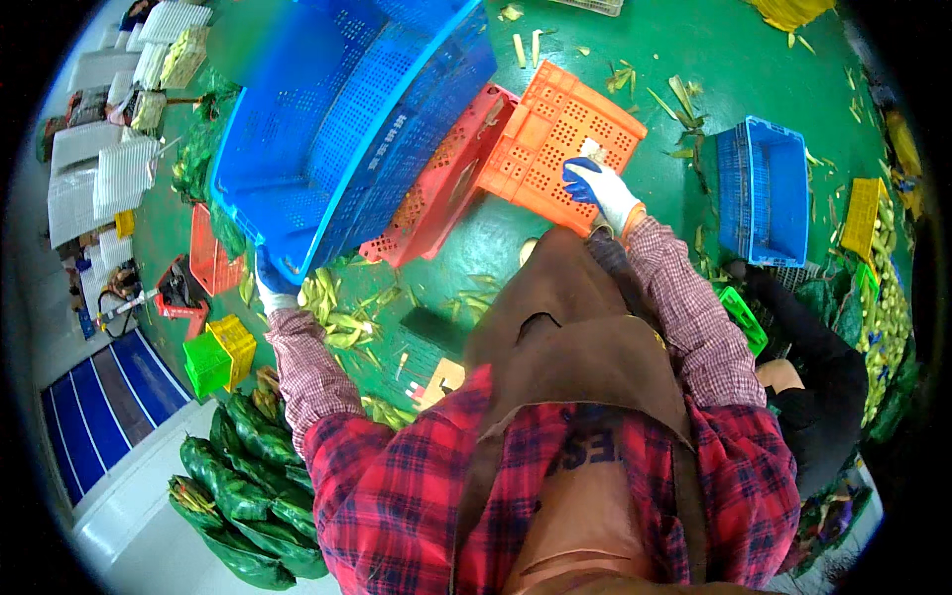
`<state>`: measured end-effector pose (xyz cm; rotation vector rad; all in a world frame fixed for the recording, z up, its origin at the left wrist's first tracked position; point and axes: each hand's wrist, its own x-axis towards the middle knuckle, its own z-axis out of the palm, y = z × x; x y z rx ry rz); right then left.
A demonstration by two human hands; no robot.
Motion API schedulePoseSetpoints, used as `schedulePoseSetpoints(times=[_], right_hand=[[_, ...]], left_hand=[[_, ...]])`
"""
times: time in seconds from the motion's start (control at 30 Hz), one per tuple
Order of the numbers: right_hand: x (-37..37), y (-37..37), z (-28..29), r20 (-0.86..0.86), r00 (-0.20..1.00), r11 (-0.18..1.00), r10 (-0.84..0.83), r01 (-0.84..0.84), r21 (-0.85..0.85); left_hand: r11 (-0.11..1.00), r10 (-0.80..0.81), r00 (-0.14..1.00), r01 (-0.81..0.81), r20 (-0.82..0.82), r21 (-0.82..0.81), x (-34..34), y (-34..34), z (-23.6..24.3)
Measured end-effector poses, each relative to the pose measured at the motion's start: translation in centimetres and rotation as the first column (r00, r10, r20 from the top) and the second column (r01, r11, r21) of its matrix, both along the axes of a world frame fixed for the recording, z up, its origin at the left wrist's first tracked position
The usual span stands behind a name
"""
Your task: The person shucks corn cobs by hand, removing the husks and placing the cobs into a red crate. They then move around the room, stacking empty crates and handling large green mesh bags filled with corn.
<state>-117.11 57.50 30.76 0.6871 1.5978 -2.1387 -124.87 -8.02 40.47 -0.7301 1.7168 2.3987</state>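
My left hand [276, 283], in a white and blue glove, grips the near lower corner of a large blue perforated crate [337, 139]. The crate is tilted and fills the upper left. Over the perforated face of an orange crate [550, 124] is my right hand [603, 190], gloved alike. Its blue fingers are curled, and what they hold, if anything, is hidden; I cannot tell whether it touches the crate. A red crate [446, 183] leans between the blue and orange ones.
Corn husks [337, 312] litter the green floor. A smaller blue crate [764, 193] stands at right, near a person in dark clothing [818, 377]. Full green bags [248, 476] lie at lower left, close to a green and yellow crate [220, 355]. Husked corn [888, 307] is heaped far right.
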Motion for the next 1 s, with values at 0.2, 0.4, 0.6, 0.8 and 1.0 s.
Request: schedulePoseSetpoints(times=[0.2,0.4,0.6,0.8,1.0], right_hand=[[-1.0,-5.5,2.4,0.017,0.996,0.992,0.09,-0.088,-0.088],[2.9,-0.2,2.2,0.133,0.99,0.998,-0.052,0.048,0.037],[9.2,8.3,-0.1,0.195,0.903,0.923,-0.382,0.384,0.03],[12.6,14.4,-7.4,-0.07,0.908,0.909,-0.414,0.416,0.017],[7.4,22.3,-7.4,0.206,0.865,0.839,-0.457,0.496,-0.225]], left_hand=[[0.978,0.151,0.986,-0.138,-0.075,0.159,3.6,-0.2,-0.3],[0.884,0.279,0.957,-0.287,0.076,0.37,8.7,1.7,-6.7],[0.819,0.024,0.956,-0.186,0.292,0.542,14.0,8.1,-18.5],[0.885,-0.04,0.88,-0.189,0.474,0.426,7.2,22.7,-19.5],[0.931,-0.157,0.859,-0.036,0.488,0.363,2.6,29.8,-19.2]])
